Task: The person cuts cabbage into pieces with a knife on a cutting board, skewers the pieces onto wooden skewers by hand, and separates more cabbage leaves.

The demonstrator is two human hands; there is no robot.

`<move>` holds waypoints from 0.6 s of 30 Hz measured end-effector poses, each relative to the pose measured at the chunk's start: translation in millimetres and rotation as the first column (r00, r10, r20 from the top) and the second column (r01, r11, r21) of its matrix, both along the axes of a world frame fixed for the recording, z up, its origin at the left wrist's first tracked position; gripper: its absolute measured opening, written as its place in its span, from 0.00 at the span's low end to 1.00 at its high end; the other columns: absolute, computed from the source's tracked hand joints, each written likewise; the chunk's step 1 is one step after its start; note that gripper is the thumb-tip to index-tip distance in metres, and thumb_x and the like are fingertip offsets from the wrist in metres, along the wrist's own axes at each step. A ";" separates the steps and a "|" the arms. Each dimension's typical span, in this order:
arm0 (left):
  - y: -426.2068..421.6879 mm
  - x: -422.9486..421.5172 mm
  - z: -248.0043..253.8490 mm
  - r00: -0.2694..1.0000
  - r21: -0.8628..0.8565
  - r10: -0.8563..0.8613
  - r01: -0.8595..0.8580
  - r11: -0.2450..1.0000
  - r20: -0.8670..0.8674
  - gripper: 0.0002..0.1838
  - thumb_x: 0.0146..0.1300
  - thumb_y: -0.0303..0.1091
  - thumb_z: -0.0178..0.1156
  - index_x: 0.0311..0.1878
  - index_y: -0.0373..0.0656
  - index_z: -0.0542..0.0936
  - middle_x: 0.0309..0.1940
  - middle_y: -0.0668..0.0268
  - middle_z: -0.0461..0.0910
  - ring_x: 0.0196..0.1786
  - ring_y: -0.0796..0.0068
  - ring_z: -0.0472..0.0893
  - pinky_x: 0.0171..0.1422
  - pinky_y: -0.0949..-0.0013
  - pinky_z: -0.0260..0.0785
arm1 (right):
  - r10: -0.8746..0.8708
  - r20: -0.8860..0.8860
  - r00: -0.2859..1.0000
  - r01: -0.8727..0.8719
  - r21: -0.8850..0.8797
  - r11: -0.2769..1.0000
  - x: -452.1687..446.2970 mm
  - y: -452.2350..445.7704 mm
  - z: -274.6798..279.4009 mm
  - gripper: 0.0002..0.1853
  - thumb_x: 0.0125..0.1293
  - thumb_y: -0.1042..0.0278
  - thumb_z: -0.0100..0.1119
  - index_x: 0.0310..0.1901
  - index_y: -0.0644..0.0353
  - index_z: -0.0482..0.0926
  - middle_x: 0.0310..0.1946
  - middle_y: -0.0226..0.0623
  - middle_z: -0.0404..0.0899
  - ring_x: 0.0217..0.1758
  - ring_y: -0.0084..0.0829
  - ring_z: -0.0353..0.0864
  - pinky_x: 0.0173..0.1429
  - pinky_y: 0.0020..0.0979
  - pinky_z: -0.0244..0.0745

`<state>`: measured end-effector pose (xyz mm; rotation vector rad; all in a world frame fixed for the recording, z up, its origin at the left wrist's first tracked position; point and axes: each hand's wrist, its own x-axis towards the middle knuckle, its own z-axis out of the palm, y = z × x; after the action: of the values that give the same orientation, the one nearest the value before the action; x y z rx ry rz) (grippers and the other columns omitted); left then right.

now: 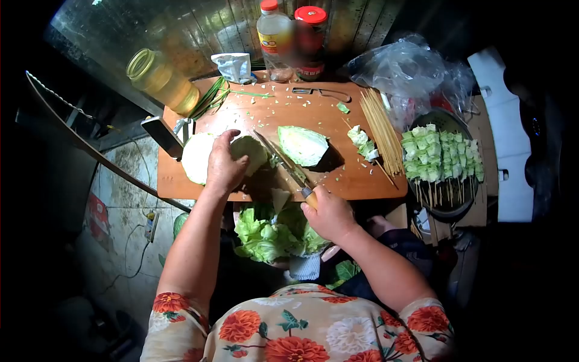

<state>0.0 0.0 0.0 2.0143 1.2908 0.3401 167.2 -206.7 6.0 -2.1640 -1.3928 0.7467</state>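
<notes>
A: I'm standing right here and the left hand [226, 166] makes me wince. Fingers spread wide over the cabbage [194, 158], resting on top, not wrapped round it as far as I can tell.

B: Yeah, and the right hand [330, 216] has its fingers closed round the handle of the knife [289, 167], blade just beside that cabbage. If the cabbage rocks under a flat palm, I'd worry about that thumb.

A: Wet scraps wouldn't help the grip either, imo. How's the room?

B: Tight on the left: the cabbage sits close to the counter [181, 191] edge, near a dark phone-like thing [161, 137]. On the other side, the cabbage wedge [303, 146] hems the blade in.

A: And the front?

B: Right hand's past the front edge, above the loose leaves [262, 235], so a nudge could drop bits there. The roomiest stretch is right of the wedge, before the half-loaded skewer [363, 143] and bare sticks [381, 133]. Swing wide and those could roll.
</notes>
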 end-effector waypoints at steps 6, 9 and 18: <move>-1.5 19.2 -1.6 0.988 0.354 0.137 -0.152 0.923 0.070 0.28 0.53 0.25 0.65 0.58 0.38 0.68 0.52 0.51 0.70 0.57 0.51 0.70 0.64 0.60 0.64 | 0.052 -0.035 0.998 -0.056 -0.127 0.990 23.5 -12.6 3.2 0.18 0.59 0.55 0.60 0.40 0.63 0.72 0.29 0.53 0.79 0.35 0.55 0.79 0.40 0.48 0.73; 2.6 18.3 -14.7 0.990 0.464 0.087 -0.128 0.877 0.108 0.27 0.55 0.27 0.65 0.59 0.42 0.69 0.48 0.52 0.72 0.50 0.51 0.72 0.56 0.58 0.66 | 0.098 -0.044 0.994 -0.103 -0.152 0.983 36.7 -26.1 8.9 0.16 0.58 0.57 0.58 0.40 0.62 0.73 0.30 0.52 0.80 0.36 0.56 0.80 0.43 0.49 0.75; -5.6 44.9 -3.8 0.945 0.127 0.072 -0.118 0.985 0.318 0.27 0.57 0.22 0.61 0.62 0.40 0.68 0.54 0.58 0.73 0.54 0.67 0.77 0.56 0.67 0.73 | 0.425 -0.174 0.889 -0.459 -0.314 0.831 65.6 -44.1 54.5 0.17 0.53 0.53 0.62 0.39 0.57 0.78 0.31 0.50 0.80 0.37 0.52 0.80 0.42 0.44 0.75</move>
<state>44.9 -5.6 -3.8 1.9223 1.1912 0.7870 232.8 -250.7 60.5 -2.0238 -1.8555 1.3434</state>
